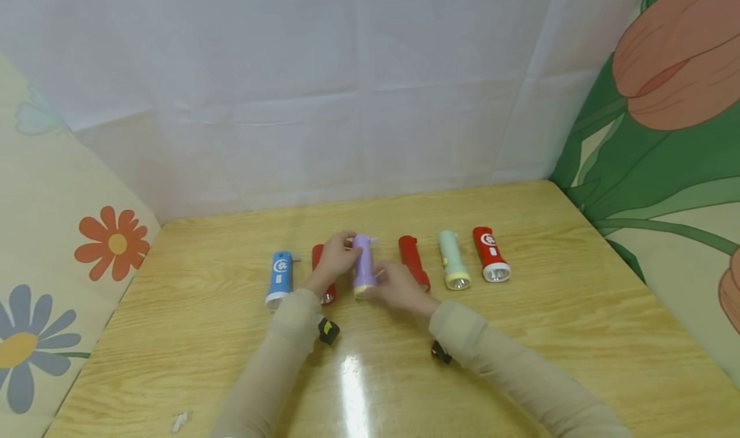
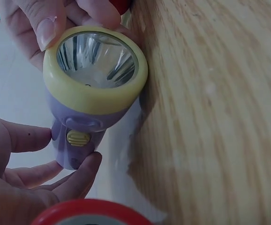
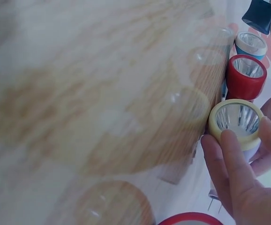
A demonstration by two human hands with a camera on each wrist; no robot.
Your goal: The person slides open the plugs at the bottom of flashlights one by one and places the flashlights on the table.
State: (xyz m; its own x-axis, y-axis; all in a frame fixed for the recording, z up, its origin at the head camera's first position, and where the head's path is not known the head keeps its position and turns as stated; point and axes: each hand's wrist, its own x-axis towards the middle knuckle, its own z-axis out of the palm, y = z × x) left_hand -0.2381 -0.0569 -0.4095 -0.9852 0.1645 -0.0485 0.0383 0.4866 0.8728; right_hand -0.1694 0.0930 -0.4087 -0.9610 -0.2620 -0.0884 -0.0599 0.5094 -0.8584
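A purple flashlight (image 1: 363,268) with a pale yellow rim lies between both hands, its lens end toward me. My left hand (image 1: 338,256) grips the narrow tail end, thumb and fingers on either side in the left wrist view. At the lens end, my right hand (image 1: 400,286) pinches the yellow rim (image 3: 214,123). A yellow switch (image 2: 78,138) shows on the body, and a thin prong-like piece (image 1: 374,239) sticks out near the tail. Partly hidden beneath the left hand is a red flashlight (image 1: 330,295). Another red flashlight (image 1: 411,256) lies just beyond the right hand.
A blue flashlight (image 1: 281,272) lies at the row's left end. To the right are a mint green flashlight (image 1: 450,256) and a red flashlight with a white rim (image 1: 489,250). The wooden table (image 1: 191,335) meets a white cloth (image 1: 289,136) behind.
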